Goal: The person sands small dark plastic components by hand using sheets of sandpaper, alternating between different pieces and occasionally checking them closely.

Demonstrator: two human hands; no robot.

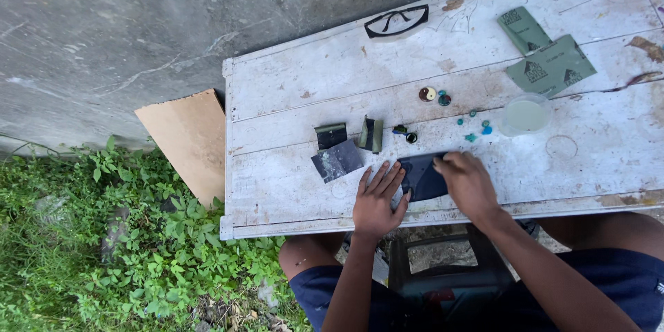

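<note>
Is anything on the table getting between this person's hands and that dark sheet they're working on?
Nothing visible does. The left hand lies flat on the near end of the dark sheet, and the right hand presses directly on its far end. The small beads and folded pieces lie farther back on the table.

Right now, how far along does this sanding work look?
Done: several small teal stones lie loose on the white table, though how finished they are is unclear. In hand: left hand pins the dark sanding sheet; right hand presses on it. Left: two folded green sheets lie untouched.
</note>
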